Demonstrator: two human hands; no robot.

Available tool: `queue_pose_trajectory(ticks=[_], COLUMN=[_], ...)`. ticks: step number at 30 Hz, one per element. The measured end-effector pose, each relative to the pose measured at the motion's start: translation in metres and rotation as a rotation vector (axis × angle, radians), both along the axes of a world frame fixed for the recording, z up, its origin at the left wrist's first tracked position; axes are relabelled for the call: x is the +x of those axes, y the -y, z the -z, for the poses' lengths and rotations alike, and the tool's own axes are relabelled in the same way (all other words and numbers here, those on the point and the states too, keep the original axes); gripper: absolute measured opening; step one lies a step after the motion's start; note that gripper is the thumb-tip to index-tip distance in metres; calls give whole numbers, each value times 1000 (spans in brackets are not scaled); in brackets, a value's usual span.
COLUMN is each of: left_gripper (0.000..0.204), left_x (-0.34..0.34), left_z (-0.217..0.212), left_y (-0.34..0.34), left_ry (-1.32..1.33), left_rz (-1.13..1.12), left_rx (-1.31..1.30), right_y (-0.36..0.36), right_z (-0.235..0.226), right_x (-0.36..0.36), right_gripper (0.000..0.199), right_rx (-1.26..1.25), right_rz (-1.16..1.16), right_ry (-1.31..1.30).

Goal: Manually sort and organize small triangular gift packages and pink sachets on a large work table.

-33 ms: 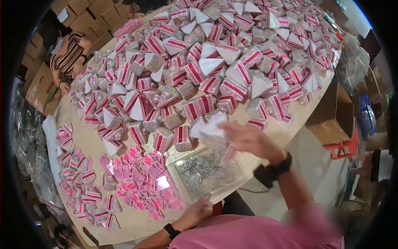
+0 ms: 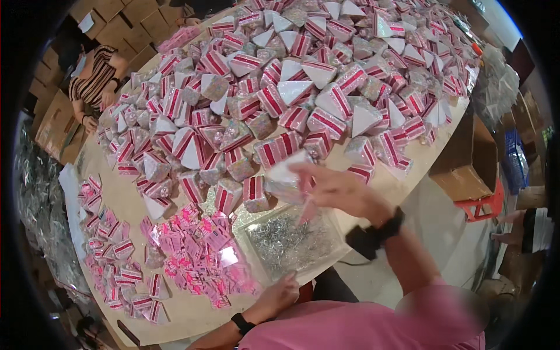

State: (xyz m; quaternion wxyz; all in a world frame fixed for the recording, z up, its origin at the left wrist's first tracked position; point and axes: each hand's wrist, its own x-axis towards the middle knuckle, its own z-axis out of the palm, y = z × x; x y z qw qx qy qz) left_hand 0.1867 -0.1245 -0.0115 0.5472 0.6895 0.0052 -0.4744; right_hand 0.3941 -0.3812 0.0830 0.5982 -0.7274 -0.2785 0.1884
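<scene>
My right hand [image 2: 344, 189], slightly blurred, is closed on a wedge-shaped cake-slice ornament [image 2: 287, 170] with a white face, at the near edge of the pile. A small pink piece, perhaps a tag [image 2: 305, 211], hangs beneath the fingers. Under that hand lies a shallow clear tray [image 2: 335, 252] with many thin silvery pieces [image 2: 280, 242]. At the tray's front corner, my left hand [image 2: 281, 296] rests with fingers curled; what it may hold is hidden. Left of the tray, pink printed cards [image 2: 195, 251] lie in a loose heap.
A large pile of pink-and-white cake-slice ornaments [image 2: 291, 93] covers the far table [image 2: 192, 329]. Smaller ones [image 2: 125, 251] with tags sit at left. Right of the table are an open cardboard box [image 2: 466, 175] and a red stool [image 2: 481, 204]. A person in stripes [image 2: 96, 76] works far left.
My right hand has moved slightly left and away from me, carrying the cake-slice ornament and the dangling pink piece. My left hand has hardly moved.
</scene>
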Motion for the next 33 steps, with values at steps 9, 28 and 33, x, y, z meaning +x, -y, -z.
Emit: queue_pose_trajectory(ticks=[9, 28, 33], left_gripper=[72, 40, 39], left_x=[27, -2, -33], left_z=[16, -20, 42], left_y=[39, -34, -49], left_ry=[25, -347, -151], left_rz=[98, 63, 162], left_rx=[-174, -238, -179], right_y=[4, -24, 41], right_z=[2, 28, 138], right_x=[-1, -97, -222], right_gripper=[19, 41, 30], right_rx=[182, -28, -508], right_rz=[107, -288, -308], right_ry=[-191, -770, -857])
